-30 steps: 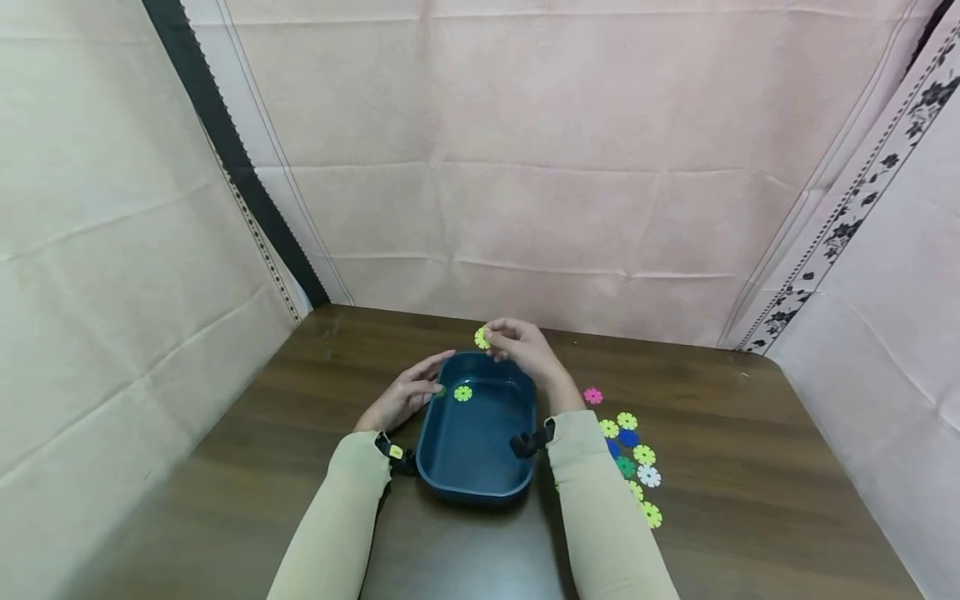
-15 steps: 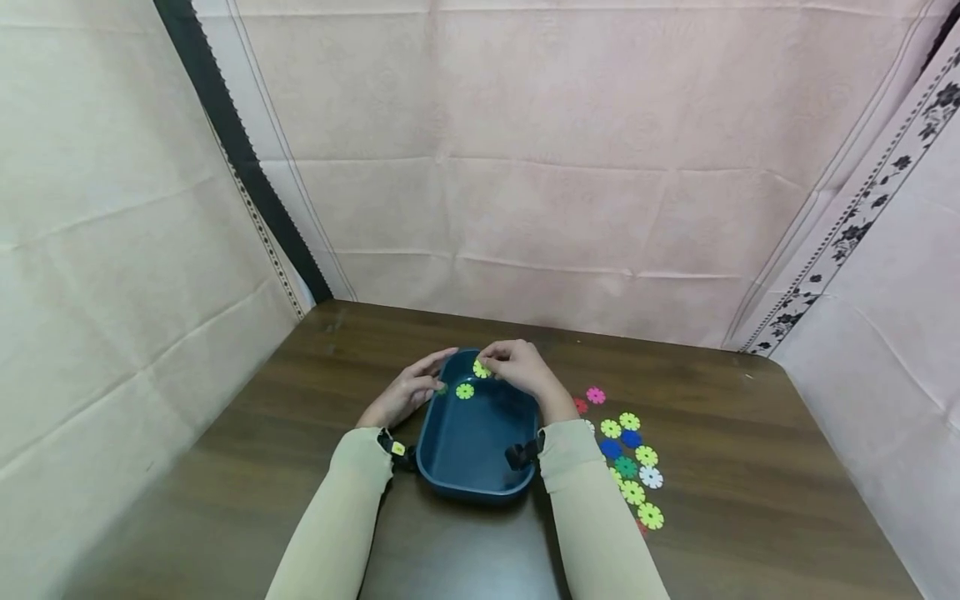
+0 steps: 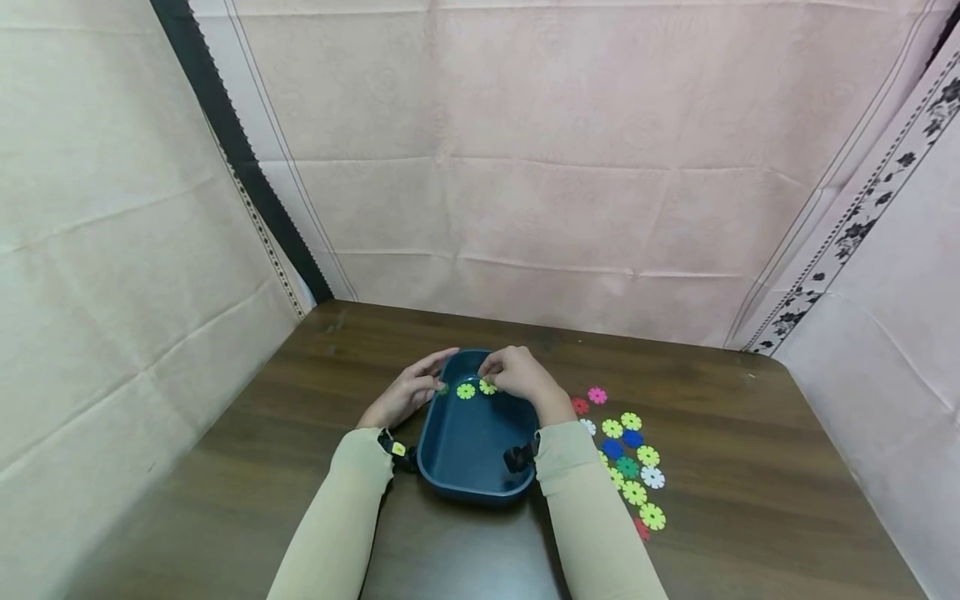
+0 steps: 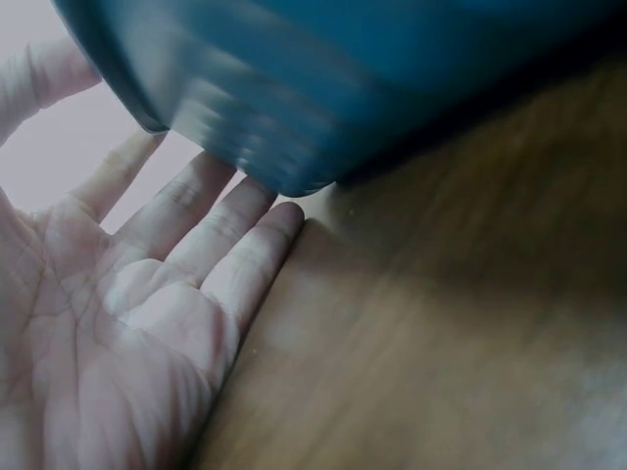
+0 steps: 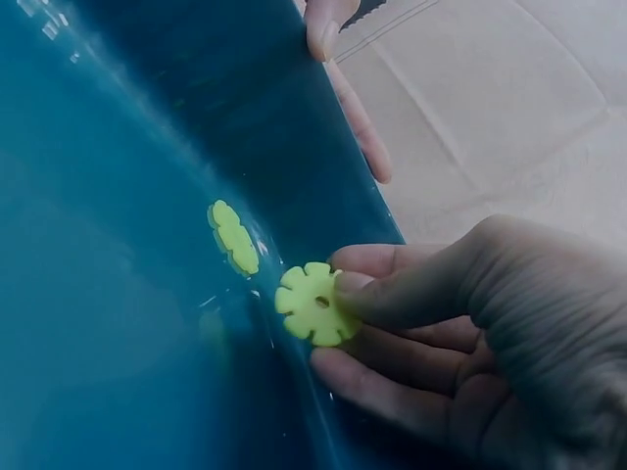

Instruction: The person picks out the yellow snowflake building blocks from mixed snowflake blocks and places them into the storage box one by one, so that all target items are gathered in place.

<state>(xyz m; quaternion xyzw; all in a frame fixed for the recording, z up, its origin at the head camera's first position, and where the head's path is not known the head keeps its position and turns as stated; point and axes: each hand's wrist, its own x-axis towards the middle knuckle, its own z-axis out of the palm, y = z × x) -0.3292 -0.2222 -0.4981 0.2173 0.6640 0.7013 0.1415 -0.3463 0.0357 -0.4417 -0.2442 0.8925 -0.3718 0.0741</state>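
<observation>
Yellow-green disc (image 5: 312,305), tilted, is pinched by the right hand (image 3: 521,375) inside the far end of the blue tray (image 3: 474,454); a flatter matching disc (image 3: 466,391) lies just to its left; the left hand (image 3: 407,395), farther off, grips the tray's left side, thumb over its edge.

A brown wooden bench (image 3: 750,467) is backed by a creased pale pink cloth (image 3: 555,150) and flanked by a whitish left cloth (image 3: 112,250) and a whitish right cloth (image 3: 900,350), the left corner being marked by a dark band (image 3: 243,162), the right by a black-flowered strip (image 3: 870,212).
</observation>
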